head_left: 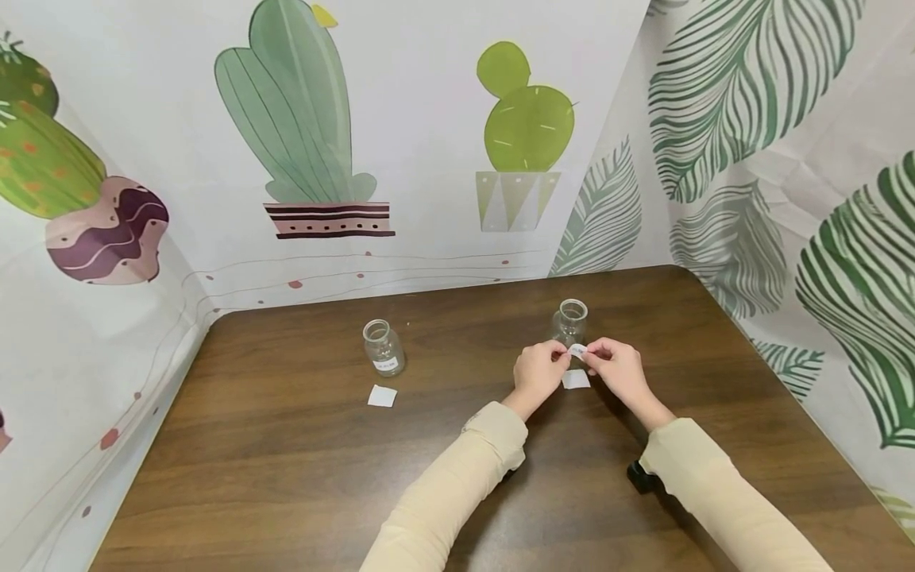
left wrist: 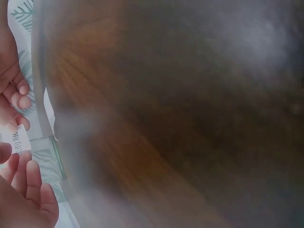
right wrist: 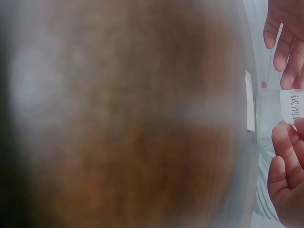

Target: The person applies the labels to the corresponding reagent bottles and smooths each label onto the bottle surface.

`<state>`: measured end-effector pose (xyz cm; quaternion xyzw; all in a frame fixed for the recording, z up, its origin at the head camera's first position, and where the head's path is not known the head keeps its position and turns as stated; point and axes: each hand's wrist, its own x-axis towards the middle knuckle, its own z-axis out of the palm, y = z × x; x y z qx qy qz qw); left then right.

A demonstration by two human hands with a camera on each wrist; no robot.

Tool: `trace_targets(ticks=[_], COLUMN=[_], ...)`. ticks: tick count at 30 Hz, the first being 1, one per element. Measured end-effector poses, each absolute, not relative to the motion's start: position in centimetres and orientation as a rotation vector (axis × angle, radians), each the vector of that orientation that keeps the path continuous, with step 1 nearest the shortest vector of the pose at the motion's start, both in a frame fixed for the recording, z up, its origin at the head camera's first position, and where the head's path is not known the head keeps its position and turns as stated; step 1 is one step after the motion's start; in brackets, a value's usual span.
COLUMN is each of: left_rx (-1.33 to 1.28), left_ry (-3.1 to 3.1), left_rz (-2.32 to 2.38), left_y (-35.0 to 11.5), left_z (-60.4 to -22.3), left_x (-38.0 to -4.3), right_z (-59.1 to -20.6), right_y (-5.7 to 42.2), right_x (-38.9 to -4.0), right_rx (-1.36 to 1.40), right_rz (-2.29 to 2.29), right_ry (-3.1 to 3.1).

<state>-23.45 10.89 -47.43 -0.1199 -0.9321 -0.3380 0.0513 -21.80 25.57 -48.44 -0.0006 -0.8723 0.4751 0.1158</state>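
Note:
A small white label (head_left: 577, 350) with handwritten characters is stretched between my two hands, just in front of a clear glass jar (head_left: 573, 312). My left hand (head_left: 538, 370) pinches its left end between thumb and finger. On the opposite end, my right hand (head_left: 620, 370) pinches it the same way. The writing on the label (right wrist: 291, 105) faces the right wrist camera, with the jar (right wrist: 269, 116) behind it. Fingers and label hide the jar's lower part in the head view. A white paper square (head_left: 576, 379) lies on the table below the hands.
A second clear glass jar (head_left: 382, 343), bearing a white label (head_left: 386, 365), stands to the left on the brown wooden table (head_left: 286, 461). Another white paper square (head_left: 382, 396) lies in front of it. Behind the table hangs a printed cactus backdrop (head_left: 422, 143).

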Motion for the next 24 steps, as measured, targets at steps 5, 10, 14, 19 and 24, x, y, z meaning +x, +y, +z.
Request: trace_targets(ticks=[5,10,14,19,24], left_rx=[-0.351,-0.342,-0.32,-0.298,-0.3], left_ry=[-2.812,-2.822,-2.845,-2.849,-2.847], left_rz=[-1.036,-1.016,-1.007,-0.995,-0.997], left_y=[10.6,10.5,10.5,10.4,10.4], left_z=[-47.2,-47.1,-47.1,-47.1,-47.0], left_x=[-23.6,-23.8,-24.0,-24.2,-24.2], right_z=[-48.3,-48.0,-47.9,-47.7,-47.4], right_y=[25.5,25.5,25.7,25.9,26.1], right_x=[-22.3,-22.5,-22.6,-22.5,-22.3], right_rx=[0.014,0.026,0.043,0.072,0.096], right_rz=[1.36,1.357,1.37,1.412,1.452], right_ry=[-2.586,-2.619,-2.638,-2.657,-2.698])
